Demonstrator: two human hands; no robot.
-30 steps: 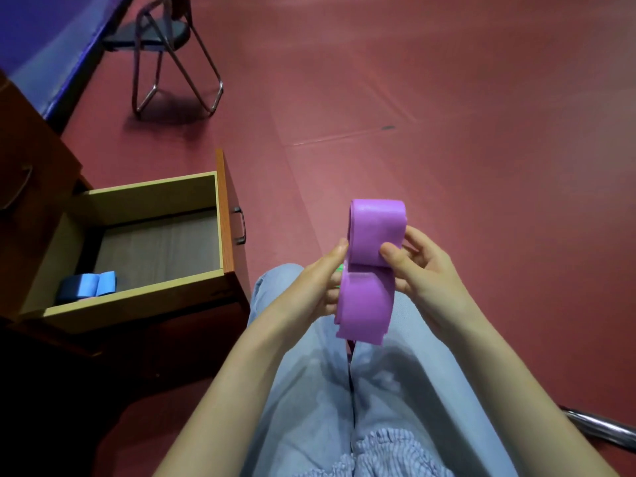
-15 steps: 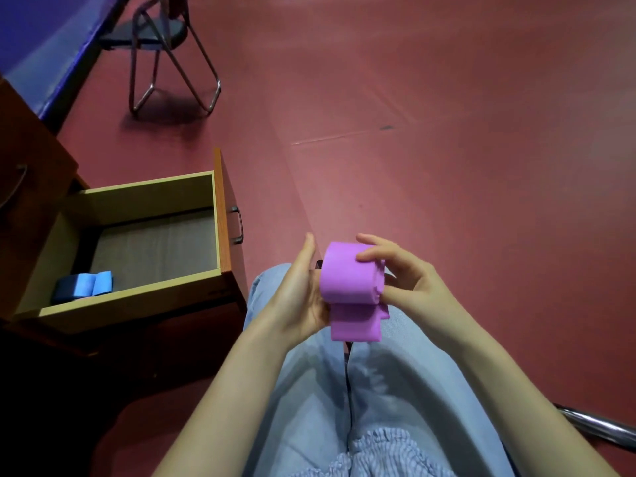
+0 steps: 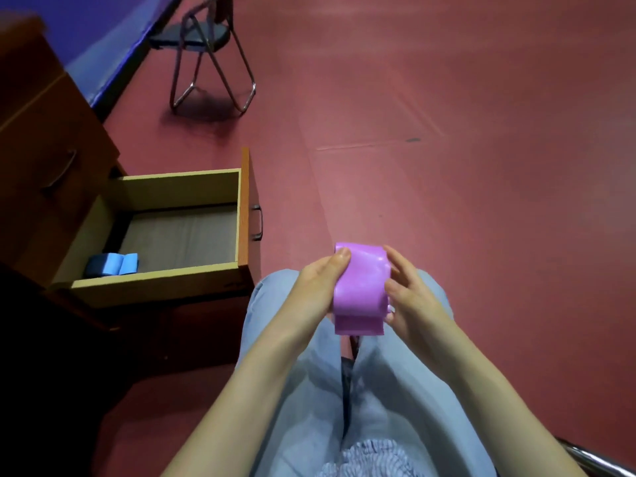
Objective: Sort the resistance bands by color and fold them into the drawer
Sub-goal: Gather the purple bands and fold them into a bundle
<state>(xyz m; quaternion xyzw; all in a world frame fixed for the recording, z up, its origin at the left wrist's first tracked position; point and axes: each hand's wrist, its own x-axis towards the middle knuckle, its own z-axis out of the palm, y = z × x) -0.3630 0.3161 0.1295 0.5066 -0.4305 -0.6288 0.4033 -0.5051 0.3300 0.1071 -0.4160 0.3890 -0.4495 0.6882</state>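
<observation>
**Folded purple band held over the lap, drawer open at left**

The red floor fills most of the view. At far left stands a brown cabinet, with a blue panel behind it at the top corner. The cabinet's lower drawer is pulled out toward the right, and its pale walls and grey bottom are open to view. The person sits with legs in light blue trousers stretching forward from the bottom edge, knees just right of the drawer front. A metal-framed chair stands on the floor beyond the drawer, well apart from everything else.

Both forearms reach forward over the lap. The left hand grips the left side of the purple band, thumb laid over its upper left corner and the other fingers hidden behind it. The right hand holds the right side, thumb pressed against the edge and fingers curved round the upper right corner. The band is folded into a short, thick stack of layers, with the lower ends showing below the hands, and it sits in the air above the knees, outside the drawer.

A blue band, folded small, lies in the drawer's near left corner against the near wall. A small metal handle sits on the drawer front.
</observation>
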